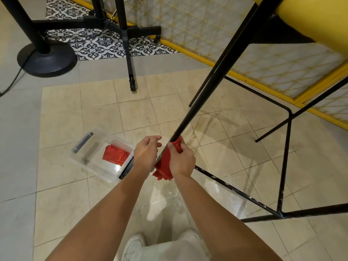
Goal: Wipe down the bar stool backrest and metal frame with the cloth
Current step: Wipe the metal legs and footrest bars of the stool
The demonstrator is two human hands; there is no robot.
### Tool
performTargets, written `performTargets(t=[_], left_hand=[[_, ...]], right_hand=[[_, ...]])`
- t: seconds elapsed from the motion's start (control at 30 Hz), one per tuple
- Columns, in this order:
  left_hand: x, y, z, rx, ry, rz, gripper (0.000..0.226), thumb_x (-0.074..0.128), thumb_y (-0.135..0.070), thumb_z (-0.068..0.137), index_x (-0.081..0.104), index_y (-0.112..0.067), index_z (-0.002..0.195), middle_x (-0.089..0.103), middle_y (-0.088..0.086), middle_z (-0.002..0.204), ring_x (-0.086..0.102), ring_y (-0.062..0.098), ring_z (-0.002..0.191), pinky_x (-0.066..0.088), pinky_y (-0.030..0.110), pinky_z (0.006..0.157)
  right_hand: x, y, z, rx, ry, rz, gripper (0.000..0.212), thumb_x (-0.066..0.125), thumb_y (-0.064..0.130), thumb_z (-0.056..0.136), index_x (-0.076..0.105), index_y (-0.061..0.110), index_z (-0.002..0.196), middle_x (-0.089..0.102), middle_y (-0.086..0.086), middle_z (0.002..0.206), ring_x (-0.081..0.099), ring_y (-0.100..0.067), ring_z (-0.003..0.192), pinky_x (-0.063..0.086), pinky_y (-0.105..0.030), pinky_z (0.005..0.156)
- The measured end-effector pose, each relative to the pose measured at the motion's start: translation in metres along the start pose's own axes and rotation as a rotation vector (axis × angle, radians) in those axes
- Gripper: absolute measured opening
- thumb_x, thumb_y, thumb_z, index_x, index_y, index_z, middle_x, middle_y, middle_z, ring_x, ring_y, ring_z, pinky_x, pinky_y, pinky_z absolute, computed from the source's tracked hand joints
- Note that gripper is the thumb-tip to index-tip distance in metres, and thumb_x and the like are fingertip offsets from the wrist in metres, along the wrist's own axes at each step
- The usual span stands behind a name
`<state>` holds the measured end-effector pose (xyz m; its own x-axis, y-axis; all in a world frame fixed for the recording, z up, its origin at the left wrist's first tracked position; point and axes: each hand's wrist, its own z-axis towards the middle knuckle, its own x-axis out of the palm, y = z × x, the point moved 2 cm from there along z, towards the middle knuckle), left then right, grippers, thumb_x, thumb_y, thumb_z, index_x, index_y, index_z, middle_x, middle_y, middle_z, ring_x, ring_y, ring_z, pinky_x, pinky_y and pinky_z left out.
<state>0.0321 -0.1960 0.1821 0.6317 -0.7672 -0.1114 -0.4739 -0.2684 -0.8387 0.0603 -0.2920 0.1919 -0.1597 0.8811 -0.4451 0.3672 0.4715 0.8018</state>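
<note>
The bar stool's black metal leg [212,80] runs diagonally from the yellow seat [316,17] at the top right down to the floor. My right hand [181,159] grips a red cloth [165,166] wrapped round the lower end of that leg. My left hand [146,153] is just left of the leg, fingers loosely curled beside it, holding nothing that I can see. The stool's lower crossbars [239,191] lie near the floor on the right.
A clear plastic box [88,149] holding a second red cloth [115,155] sits on the tiled floor at the left. A round black stand base [47,59] and a black tripod leg [130,59] stand behind. A yellow-framed mesh panel [207,59] runs along the right.
</note>
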Motion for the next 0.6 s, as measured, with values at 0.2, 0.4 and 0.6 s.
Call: performTargets(t=[0.2,0.4,0.6], left_hand=[[-0.002,0.000,0.001,0.007,-0.002,0.015,0.019,0.048,-0.028,0.090,0.066,-0.033,0.088,0.067,-0.006,0.091,0.060,0.017,0.099,0.047,0.042,0.097],[0.004,0.000,-0.004,0.001,0.020,0.024,0.019,0.047,-0.030,0.091,0.065,-0.034,0.087,0.067,-0.008,0.092,0.060,0.017,0.100,0.049,0.041,0.093],[0.013,-0.005,-0.010,0.030,0.032,0.041,0.019,0.046,-0.029,0.092,0.063,-0.036,0.088,0.064,-0.009,0.097,0.059,0.018,0.102,0.046,0.044,0.099]], right_hand=[[0.007,-0.003,-0.004,-0.031,-0.063,0.023,0.040,0.055,0.034,0.092,0.052,0.028,0.132,0.065,0.005,0.112,0.057,-0.013,0.106,0.040,-0.023,0.086],[-0.004,-0.004,0.009,0.003,0.105,-0.046,0.040,0.056,0.030,0.092,0.052,0.029,0.132,0.064,0.004,0.112,0.059,-0.016,0.101,0.048,-0.031,0.090],[-0.021,0.006,0.020,-0.121,0.125,0.005,0.043,0.053,0.018,0.091,0.052,0.040,0.128,0.059,0.008,0.113,0.058,-0.014,0.105,0.047,-0.037,0.096]])
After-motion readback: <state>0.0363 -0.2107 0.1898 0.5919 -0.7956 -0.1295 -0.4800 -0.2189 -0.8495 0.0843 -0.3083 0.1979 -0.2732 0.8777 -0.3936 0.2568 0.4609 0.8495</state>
